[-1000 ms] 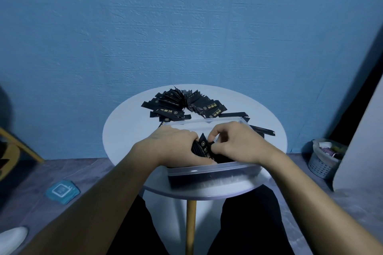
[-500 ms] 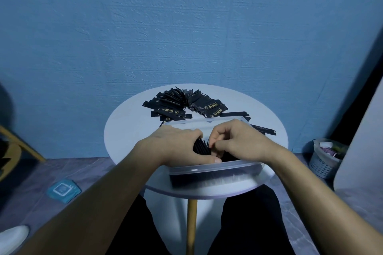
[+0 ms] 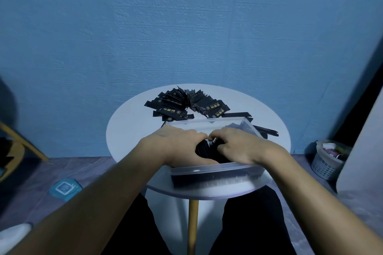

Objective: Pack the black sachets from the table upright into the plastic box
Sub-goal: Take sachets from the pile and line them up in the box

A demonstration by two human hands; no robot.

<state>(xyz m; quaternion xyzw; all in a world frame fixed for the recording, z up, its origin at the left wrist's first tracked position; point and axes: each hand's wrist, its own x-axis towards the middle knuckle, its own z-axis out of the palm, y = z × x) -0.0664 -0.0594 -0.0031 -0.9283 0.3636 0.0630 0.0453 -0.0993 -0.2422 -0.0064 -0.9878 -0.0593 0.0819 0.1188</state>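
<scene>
In the plastic box (image 3: pixel 217 172), the left hand (image 3: pixel 176 145) and right hand (image 3: pixel 244 148) curl their fingers round the upright black sachets (image 3: pixel 207 151) between them.

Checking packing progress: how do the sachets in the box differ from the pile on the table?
The sachets in the box stand on edge, tightly packed; the pile on the table lies loosely fanned. The left hand and right hand grip the boxed sachets; the pile is untouched. Both are black.
</scene>
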